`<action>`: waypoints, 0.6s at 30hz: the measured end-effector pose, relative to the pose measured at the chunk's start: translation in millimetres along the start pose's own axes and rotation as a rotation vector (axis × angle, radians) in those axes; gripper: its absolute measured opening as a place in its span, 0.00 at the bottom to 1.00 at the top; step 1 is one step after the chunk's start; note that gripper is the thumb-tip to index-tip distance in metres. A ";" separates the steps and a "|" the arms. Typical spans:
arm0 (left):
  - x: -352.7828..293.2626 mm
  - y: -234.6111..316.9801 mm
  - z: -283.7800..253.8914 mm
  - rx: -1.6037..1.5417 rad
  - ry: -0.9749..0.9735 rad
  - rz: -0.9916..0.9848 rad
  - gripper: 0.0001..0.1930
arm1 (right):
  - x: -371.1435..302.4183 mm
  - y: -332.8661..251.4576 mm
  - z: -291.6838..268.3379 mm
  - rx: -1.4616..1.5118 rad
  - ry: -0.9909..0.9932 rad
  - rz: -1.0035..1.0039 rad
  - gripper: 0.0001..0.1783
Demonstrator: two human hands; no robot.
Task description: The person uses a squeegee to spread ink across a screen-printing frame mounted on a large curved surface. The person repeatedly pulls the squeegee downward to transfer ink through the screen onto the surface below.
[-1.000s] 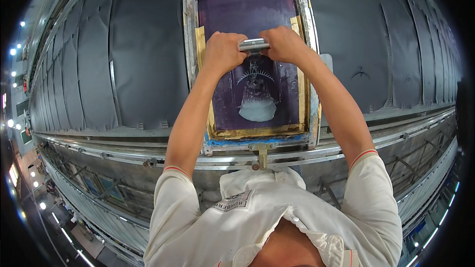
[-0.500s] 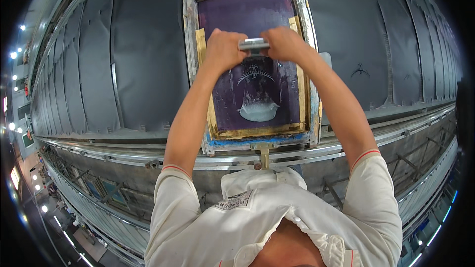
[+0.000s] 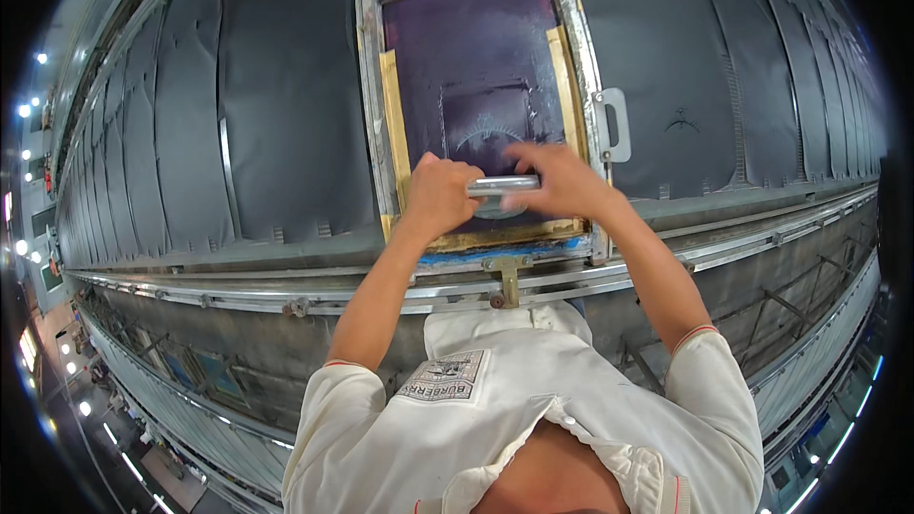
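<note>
A silver squeegee point(image 3: 497, 187) crosses the lower part of a purple-meshed printing screen point(image 3: 583, 67). My left hand point(image 3: 444, 196) is closed round its left end. At the other end, my right hand point(image 3: 568, 183) is slightly blurred, its fingers spread and apart above the bar, the thumb below. A curved, spiky stencil motif point(image 3: 488, 129) shows in the mesh beyond my hands. Beneath the squeegee, pale ink point(image 3: 493, 212) is mostly hidden. Brown tape point(image 3: 566, 86) lines the screen's inner edges.
Dark sheets point(image 3: 286, 86) cover the long table on both sides; one at right bears a small dark print point(image 3: 682, 122). A pale handle point(image 3: 617, 126) sticks out from the screen's right side. A metal rail point(image 3: 381, 300) with a bracket point(image 3: 507, 284) runs along the near edge.
Both hands and the squeegee have come down the screen toward me, over the pale ink. My right fingers have loosened from the bar. The handle at the right is uncovered.
</note>
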State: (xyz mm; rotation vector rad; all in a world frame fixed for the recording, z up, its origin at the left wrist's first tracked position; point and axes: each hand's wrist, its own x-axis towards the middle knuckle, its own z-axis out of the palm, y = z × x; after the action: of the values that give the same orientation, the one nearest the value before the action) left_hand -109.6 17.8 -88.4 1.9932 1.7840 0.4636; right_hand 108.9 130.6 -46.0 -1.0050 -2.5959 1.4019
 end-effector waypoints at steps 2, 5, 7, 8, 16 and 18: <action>9.6 51.4 -38.4 0.003 -0.018 -0.057 0.06 | -44.4 20.9 -48.5 -0.114 0.582 0.042 0.29; 59.6 47.5 -80.1 0.117 0.048 -0.078 0.10 | -51.8 61.2 -86.8 -0.245 0.929 0.347 0.20; 77.7 27.2 -95.0 0.061 0.048 -0.072 0.10 | -40.2 71.4 -83.4 0.020 0.759 0.555 0.19; 78.0 24.6 -101.9 0.018 0.032 -0.106 0.11 | -31.7 71.7 -82.4 0.071 0.782 0.526 0.19; -65.8 105.4 -25.9 0.041 0.333 0.040 0.26 | -34.2 58.5 -100.3 0.213 0.847 0.506 0.18; -73.9 118.3 -28.1 0.015 0.346 0.017 0.27 | -43.3 42.2 -110.6 0.288 0.778 0.523 0.17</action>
State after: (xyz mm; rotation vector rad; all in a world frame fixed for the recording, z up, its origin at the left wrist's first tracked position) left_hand -32.2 -63.1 -0.6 2.0347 1.9740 0.8469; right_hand 199.7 205.2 -0.5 -1.7937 -1.5943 1.0725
